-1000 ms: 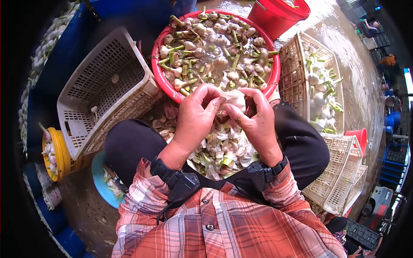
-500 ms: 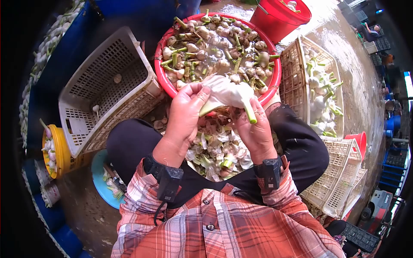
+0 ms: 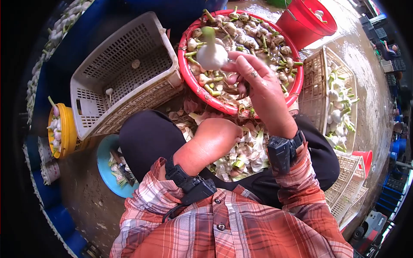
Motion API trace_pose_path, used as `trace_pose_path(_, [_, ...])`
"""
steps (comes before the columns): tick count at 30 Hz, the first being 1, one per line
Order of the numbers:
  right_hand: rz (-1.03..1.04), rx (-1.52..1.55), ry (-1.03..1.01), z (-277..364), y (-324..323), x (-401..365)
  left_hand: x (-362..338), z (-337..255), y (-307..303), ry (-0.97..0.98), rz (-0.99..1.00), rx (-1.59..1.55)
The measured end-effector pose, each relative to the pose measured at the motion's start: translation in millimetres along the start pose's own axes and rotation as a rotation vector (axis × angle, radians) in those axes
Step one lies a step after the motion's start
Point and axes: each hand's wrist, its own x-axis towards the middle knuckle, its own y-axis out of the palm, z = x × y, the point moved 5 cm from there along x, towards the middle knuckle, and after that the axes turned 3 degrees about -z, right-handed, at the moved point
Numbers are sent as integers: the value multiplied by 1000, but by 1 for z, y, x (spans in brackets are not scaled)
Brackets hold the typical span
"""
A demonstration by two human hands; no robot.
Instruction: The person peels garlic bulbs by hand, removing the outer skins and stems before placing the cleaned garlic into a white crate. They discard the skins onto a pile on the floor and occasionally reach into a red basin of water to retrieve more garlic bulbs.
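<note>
A peeled white garlic bulb [image 3: 211,55] with a short green stem is at the extended fingertips of my right hand [image 3: 263,86], over the red tub. My right thumb is off the bulb, and the fingers do not wrap round it; whether they still touch is hard to see. The red tub [image 3: 184,69] holds wet, unpeeled garlic bulbs with cut stems. My left hand [image 3: 221,134] is lower, curled closed above a heap of garlic skins [image 3: 241,159] between my legs. Its fingertips are hidden, so what they hold cannot be made out.
At left stands a tilted grey crate [image 3: 129,103] with a few bulbs inside. Near it are a yellow bucket [image 3: 68,129] and a turquoise basin [image 3: 107,182] with a knife [image 3: 122,167]. To the right are a crate [image 3: 316,86] of peeled garlic and a red bucket [image 3: 301,26].
The garlic bulb has gone from between both hands to up and left, at my right fingertips. My left hand has dropped toward the skins and curled. The view has shifted.
</note>
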Motion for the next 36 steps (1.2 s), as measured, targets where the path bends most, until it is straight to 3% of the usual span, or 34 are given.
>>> trace_pose_path(2, [-139,-331,-98,-15,-21,30,2,6,-12,-70,-3,94])
trace_pose_path(4, [-112,-1007,-308,-65,-63,55,2,12,-27,-125,-217,75])
trace_pose_path(6, [28,-1518,-706,-84,-44,54,0,15,-47,-158,-447,22])
trace_pose_path(8, [59,-1286,-399,-124,-29,78,-2,16,-63,-154,-608,-25])
trace_pose_path(9, [49,-920,26,-152,-26,94,-2,19,-69,-173,-636,-57])
trace_pose_path(12, [161,-1174,-145,-199,-1,121,-3,26,-84,-208,-715,-166])
trace_pose_path(13, [136,-1139,5,-208,-2,132,-4,28,-85,-209,-728,-244])
trace_pose_path(16, [132,-1147,139,-220,-12,138,-3,27,-85,-183,-732,-371])
trace_pose_path(17, [137,-927,220,-231,-26,139,-2,26,-81,-178,-705,-395])
trace_pose_path(18, [91,-819,207,-228,-31,130,0,24,-79,-167,-673,-419])
trace_pose_path(20, [133,-292,213,-206,-48,111,1,22,-78,-184,-671,-435])
trace_pose_path(22, [14,94,238,-144,-49,58,0,21,-78,-200,-648,-383])
trace_pose_path(24, [-113,170,211,-88,-44,10,1,22,-77,-226,-632,-314])
trace_pose_path(28, [-102,80,44,-41,-49,-47,14,11,-68,-187,-690,-377])
trace_pose_path(32, [-263,-315,-120,-26,-52,-74,27,2,-49,-166,-605,-394])
trace_pose_path(33, [-273,-438,-267,-15,-46,-78,28,-2,-48,-117,-642,-342])
trace_pose_path(36, [-297,-484,-279,-18,-51,-85,29,-14,-48,-59,-674,-237])
